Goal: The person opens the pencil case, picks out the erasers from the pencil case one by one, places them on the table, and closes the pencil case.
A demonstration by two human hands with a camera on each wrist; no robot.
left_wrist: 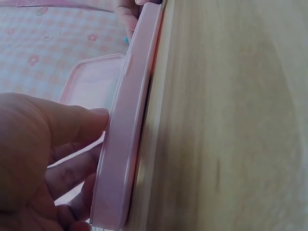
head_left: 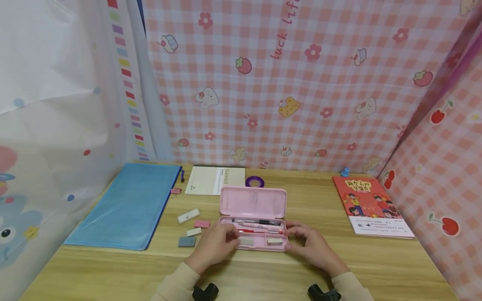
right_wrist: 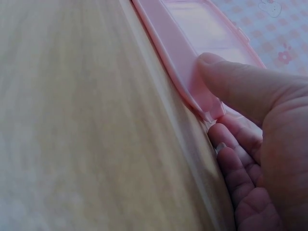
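Note:
A pink pencil case [head_left: 253, 202] lies open on the wooden desk [head_left: 376, 259], its lid standing up behind the tray. Pens [head_left: 256, 222] and small erasers lie in the tray. My left hand [head_left: 230, 236] holds the tray's left end, thumb on the front rim [left_wrist: 125, 144], fingers [left_wrist: 72, 168] curled against the inside. My right hand [head_left: 290, 236] holds the right end, thumb [right_wrist: 231, 82] pressed on the rim of the case [right_wrist: 178, 53] and fingers curled beside the corner.
Left of the case lie several erasers [head_left: 188, 216], a pink clip [head_left: 175, 191] and a blue zip folder [head_left: 128, 205]. A notebook [head_left: 214, 179] and purple tape roll [head_left: 255, 181] sit behind. A red book [head_left: 370, 205] lies right. Patterned cloth walls enclose the desk.

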